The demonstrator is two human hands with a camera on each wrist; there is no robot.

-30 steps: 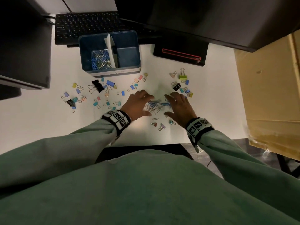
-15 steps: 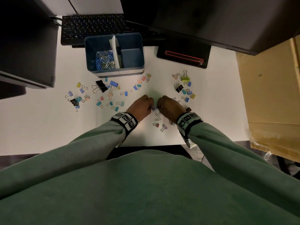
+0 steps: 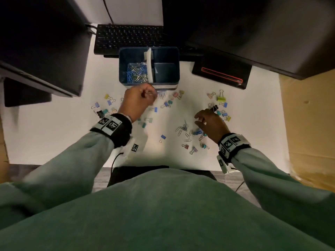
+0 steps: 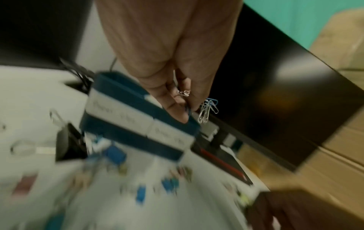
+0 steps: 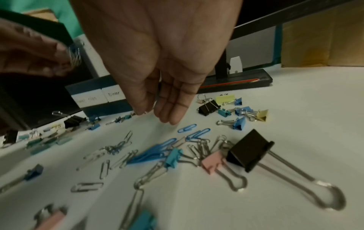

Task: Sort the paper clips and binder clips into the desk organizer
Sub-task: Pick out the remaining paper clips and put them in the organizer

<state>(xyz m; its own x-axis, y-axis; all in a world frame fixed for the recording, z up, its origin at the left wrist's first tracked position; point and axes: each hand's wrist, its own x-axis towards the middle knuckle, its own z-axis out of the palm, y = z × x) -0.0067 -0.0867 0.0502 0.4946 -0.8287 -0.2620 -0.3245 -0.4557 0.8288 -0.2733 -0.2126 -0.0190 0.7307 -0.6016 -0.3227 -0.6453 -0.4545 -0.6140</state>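
Seen from above, the left hand [image 3: 140, 99] pinches a small bunch of silver and blue wire paper clips [image 4: 207, 110] just in front of a dark blue plastic desk organizer [image 3: 125, 57] on a white table [image 3: 54, 134]. The organizer's left compartment holds a heap of paper clips [image 3: 136, 72]; the right compartment looks dark, and its contents cannot be made out. The right hand [image 3: 211, 124] hovers with loosely extended fingers, holding nothing, over loose paper clips [image 5: 157, 149] and small coloured binder clips [image 5: 239, 123] scattered across the table. The organizer's white front labels [image 4: 118, 115] are too blurred to read. A black keyboard [image 3: 130, 36] lies partly hidden behind the organizer.
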